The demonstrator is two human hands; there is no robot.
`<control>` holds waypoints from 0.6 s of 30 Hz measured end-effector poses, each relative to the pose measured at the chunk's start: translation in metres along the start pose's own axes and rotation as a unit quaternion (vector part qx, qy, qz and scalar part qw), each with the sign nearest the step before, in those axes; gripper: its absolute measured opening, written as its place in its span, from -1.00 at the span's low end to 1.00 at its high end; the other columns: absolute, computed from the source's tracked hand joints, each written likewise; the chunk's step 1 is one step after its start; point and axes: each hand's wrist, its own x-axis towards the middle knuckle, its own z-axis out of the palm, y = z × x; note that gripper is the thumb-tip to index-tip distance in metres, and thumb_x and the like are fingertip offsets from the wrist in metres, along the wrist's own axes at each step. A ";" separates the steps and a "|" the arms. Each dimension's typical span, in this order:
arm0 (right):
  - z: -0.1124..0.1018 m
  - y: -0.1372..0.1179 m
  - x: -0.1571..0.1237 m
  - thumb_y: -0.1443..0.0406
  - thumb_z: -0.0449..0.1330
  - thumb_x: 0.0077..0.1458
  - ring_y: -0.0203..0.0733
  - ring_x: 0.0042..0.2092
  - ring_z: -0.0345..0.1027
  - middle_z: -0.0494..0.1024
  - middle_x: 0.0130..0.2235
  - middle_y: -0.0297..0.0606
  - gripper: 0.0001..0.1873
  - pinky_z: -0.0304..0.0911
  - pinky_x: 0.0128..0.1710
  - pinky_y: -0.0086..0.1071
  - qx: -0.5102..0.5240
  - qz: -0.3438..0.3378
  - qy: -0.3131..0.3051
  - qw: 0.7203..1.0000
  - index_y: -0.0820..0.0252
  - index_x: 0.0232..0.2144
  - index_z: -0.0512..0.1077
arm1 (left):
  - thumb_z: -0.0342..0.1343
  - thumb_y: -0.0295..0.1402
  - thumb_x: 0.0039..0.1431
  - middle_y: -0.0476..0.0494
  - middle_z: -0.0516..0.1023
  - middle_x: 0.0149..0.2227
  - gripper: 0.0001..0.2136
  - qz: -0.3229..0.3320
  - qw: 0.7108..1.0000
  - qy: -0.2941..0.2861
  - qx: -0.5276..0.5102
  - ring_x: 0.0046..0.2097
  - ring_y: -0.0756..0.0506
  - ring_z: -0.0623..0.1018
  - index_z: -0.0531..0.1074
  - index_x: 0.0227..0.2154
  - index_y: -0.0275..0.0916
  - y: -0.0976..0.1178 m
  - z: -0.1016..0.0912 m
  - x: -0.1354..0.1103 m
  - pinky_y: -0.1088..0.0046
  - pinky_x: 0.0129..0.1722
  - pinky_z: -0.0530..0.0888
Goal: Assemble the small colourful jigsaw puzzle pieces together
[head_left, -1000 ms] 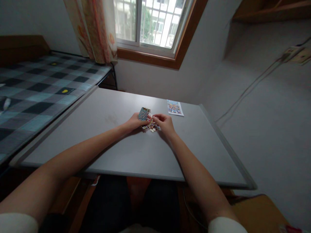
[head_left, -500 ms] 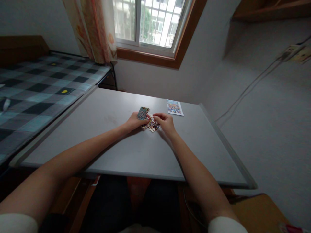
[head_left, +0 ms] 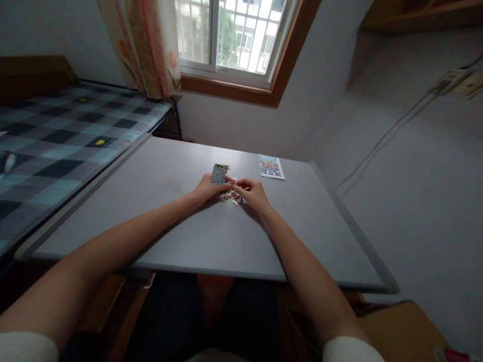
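My left hand [head_left: 208, 188] is closed around a small joined section of jigsaw puzzle [head_left: 219, 174], greenish-grey with a pale swirling pattern, held tilted up above the table. A loose heap of puzzle pieces [head_left: 237, 198] lies under and between both hands, partly covered by them. My right hand [head_left: 253, 192] has its thumb and fingers pinched together close to my left thumb, over the heap. Whatever sits in that pinch is too small and too hidden to make out.
The hands work over a grey-white table [head_left: 188, 241]. Toward its far right lies a colourful picture sheet [head_left: 271, 167]. A bed with a checked cover [head_left: 75, 125] adjoins the left side. Walls and a window [head_left: 230, 35] stand behind, and cables [head_left: 388, 131] hang at the right.
My right hand has moved left from the heap toward my left thumb. The puzzle section in my left hand has shifted slightly left and turned more upright.
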 end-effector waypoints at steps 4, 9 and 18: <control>-0.001 -0.002 -0.001 0.03 0.38 -0.21 -0.27 -0.42 0.35 0.55 -0.47 -0.28 -0.62 0.25 -0.36 -0.36 0.096 0.036 -0.011 0.995 0.23 -0.49 0.51 | 0.39 -0.38 -0.21 -0.16 0.58 -0.41 -0.69 -0.010 1.000 -0.008 -0.017 -0.38 -0.03 0.52 0.54 -0.35 -0.41 -0.002 -0.001 0.001 0.43 -0.29 0.44; -0.002 0.000 0.000 0.02 0.42 -0.30 -0.25 -0.41 0.39 0.58 -0.45 -0.26 -0.58 0.28 -0.35 -0.35 0.171 0.073 -0.021 0.982 0.22 -0.47 0.53 | 0.40 -0.38 -0.19 -0.15 0.58 -0.39 -0.68 -0.010 0.999 -0.027 -0.045 -0.37 -0.01 0.53 0.52 -0.33 -0.40 -0.006 -0.002 0.002 0.44 -0.27 0.45; 0.000 -0.001 0.001 0.08 0.42 -0.29 -0.26 -0.42 0.38 0.57 -0.46 -0.26 -0.63 0.28 -0.35 -0.35 0.148 0.067 0.008 0.987 0.23 -0.47 0.55 | 0.37 -0.35 -0.12 -0.15 0.56 -0.39 -0.67 -0.068 0.993 -0.032 -0.090 -0.43 -0.04 0.53 0.48 -0.28 -0.36 -0.006 -0.001 0.000 0.43 -0.43 0.48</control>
